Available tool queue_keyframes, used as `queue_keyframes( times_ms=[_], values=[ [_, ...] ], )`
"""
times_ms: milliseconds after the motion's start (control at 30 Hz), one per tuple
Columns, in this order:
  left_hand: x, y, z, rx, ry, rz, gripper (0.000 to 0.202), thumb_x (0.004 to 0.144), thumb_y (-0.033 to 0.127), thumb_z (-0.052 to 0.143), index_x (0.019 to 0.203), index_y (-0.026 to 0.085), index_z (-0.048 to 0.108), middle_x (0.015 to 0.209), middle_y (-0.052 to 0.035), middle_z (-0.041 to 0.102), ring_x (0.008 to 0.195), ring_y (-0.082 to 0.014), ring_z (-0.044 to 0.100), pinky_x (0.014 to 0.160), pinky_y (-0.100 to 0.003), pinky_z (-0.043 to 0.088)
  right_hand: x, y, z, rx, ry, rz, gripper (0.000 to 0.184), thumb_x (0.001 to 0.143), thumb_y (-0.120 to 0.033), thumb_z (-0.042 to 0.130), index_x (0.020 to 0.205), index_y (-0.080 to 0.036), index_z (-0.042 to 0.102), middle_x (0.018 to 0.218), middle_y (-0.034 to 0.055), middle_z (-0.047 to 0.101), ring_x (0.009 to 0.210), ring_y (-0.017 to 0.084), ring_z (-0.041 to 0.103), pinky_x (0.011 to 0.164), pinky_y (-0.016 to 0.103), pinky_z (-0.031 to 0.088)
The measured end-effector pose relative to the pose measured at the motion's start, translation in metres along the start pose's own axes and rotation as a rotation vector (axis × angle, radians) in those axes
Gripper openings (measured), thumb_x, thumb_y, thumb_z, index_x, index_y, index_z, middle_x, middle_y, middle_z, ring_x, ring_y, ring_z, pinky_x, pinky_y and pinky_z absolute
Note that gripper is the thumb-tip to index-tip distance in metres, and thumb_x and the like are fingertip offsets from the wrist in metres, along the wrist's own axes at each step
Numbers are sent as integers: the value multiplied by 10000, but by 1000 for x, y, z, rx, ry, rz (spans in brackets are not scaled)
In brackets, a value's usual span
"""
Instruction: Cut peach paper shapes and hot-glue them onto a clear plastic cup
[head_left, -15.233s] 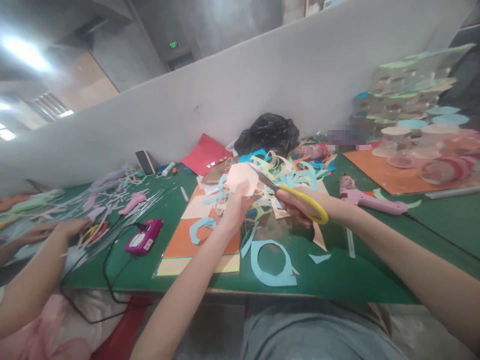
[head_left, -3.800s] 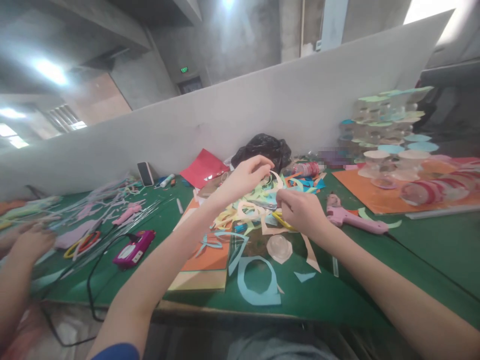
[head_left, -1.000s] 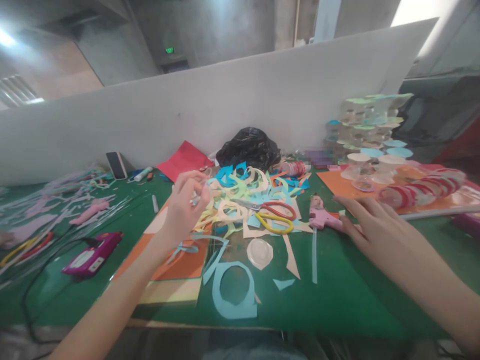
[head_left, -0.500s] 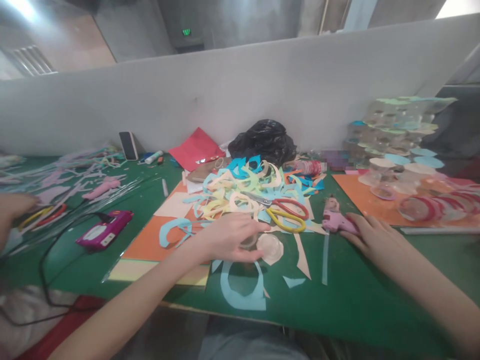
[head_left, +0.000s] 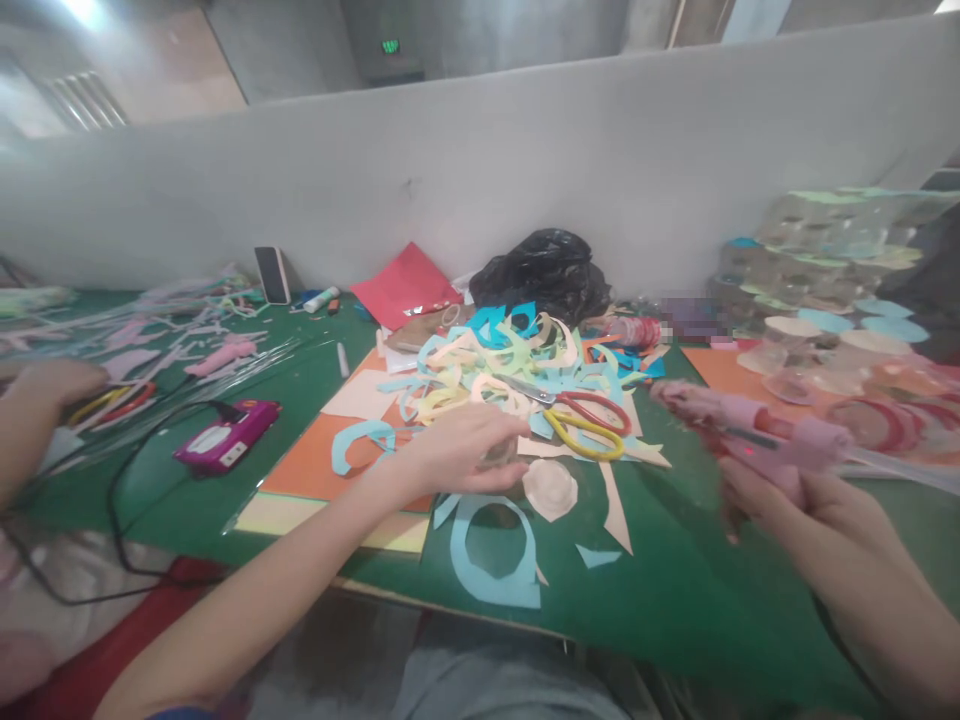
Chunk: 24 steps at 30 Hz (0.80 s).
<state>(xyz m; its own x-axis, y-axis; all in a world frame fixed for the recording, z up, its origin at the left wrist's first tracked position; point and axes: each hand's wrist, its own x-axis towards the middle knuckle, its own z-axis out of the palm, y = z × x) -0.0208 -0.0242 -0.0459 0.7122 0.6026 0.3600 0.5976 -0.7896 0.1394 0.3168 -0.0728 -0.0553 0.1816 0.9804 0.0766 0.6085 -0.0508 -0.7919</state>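
Observation:
My right hand (head_left: 795, 510) is wrapped round the grip of a pink hot glue gun (head_left: 750, 440), raised over the right of the table. A clear glue stick (head_left: 892, 468) pokes out of its back end. My left hand (head_left: 476, 447) curls its thumb and fingers round a small clear plastic piece (head_left: 496, 456), mostly hidden by the fingers. Just right of that hand lies a cream paper disc (head_left: 552, 489). Scissors (head_left: 589, 422) with red and yellow handles rest behind it on a heap of paper offcuts (head_left: 480, 360). A blue paper ring (head_left: 495, 570) lies nearer the front edge.
A black plastic bag (head_left: 544, 272) and red paper (head_left: 409, 285) sit against the grey partition. Stacked clear cups with paper layers (head_left: 840, 240) stand at right. Leftward are a purple box with a cable (head_left: 227, 437), another pink glue gun (head_left: 223, 355) and another person's hand (head_left: 56, 395).
My right hand has lifted the glue gun off the table and turned it, nozzle pointing left. My left hand has drawn slightly away from the cream disc, uncovering it. The camera view has shifted slightly.

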Motion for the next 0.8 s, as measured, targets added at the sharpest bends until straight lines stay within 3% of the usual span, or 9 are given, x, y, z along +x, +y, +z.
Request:
queue_keyframes(
  times_ms=[100, 233, 367, 433, 667, 800],
  values=[
    [-3, -5, -3, -25, 40, -77, 267, 939, 378, 423, 1091, 200, 552, 890, -48, 675, 823, -182, 622, 742, -313, 463, -16, 0, 15, 163, -203, 86, 467, 730, -690, 600, 511, -284, 528, 493, 49, 560, 472, 213, 529, 472, 351, 443],
    [-6, -9, -4, -5, 96, -100, 284, 947, 347, 385, 1135, 190, 530, 847, -38, 662, 790, -171, 615, 750, -317, 454, -20, 15, 33, 168, -418, 115, 499, 730, -670, 615, 496, -238, 533, 445, 25, 516, 427, 158, 462, 428, 291, 381],
    [-7, -11, -2, 51, 88, -80, 283, 945, 331, 385, 1132, 176, 531, 844, -44, 672, 777, -180, 611, 739, -324, 437, -18, 20, 39, 138, -424, 8, 398, 722, -616, 656, 757, -230, 745, 479, 15, 543, 450, 156, 453, 408, 271, 359],
    [-7, -12, -1, 73, 73, -73, 283, 947, 334, 383, 1125, 173, 533, 852, -48, 681, 776, -184, 613, 742, -329, 435, -19, 18, 39, 109, -422, -24, 401, 729, -600, 656, 865, -242, 776, 505, 18, 571, 465, 164, 470, 413, 270, 378],
    [-7, -13, 2, 115, 87, -27, 277, 959, 320, 380, 1126, 165, 539, 897, -69, 700, 814, -190, 634, 759, -328, 448, -20, 7, 39, 86, -428, -54, 409, 731, -589, 643, 901, -249, 795, 592, 47, 673, 507, 195, 560, 450, 281, 472],
    [-6, -13, 5, 112, 127, 50, 234, 957, 284, 404, 1058, 161, 576, 886, -70, 705, 809, -182, 644, 745, -314, 451, -20, 0, 38, 148, -445, -67, 421, 717, -590, 663, 892, -231, 796, 852, 66, 780, 769, 260, 709, 660, 295, 588]
  ],
)
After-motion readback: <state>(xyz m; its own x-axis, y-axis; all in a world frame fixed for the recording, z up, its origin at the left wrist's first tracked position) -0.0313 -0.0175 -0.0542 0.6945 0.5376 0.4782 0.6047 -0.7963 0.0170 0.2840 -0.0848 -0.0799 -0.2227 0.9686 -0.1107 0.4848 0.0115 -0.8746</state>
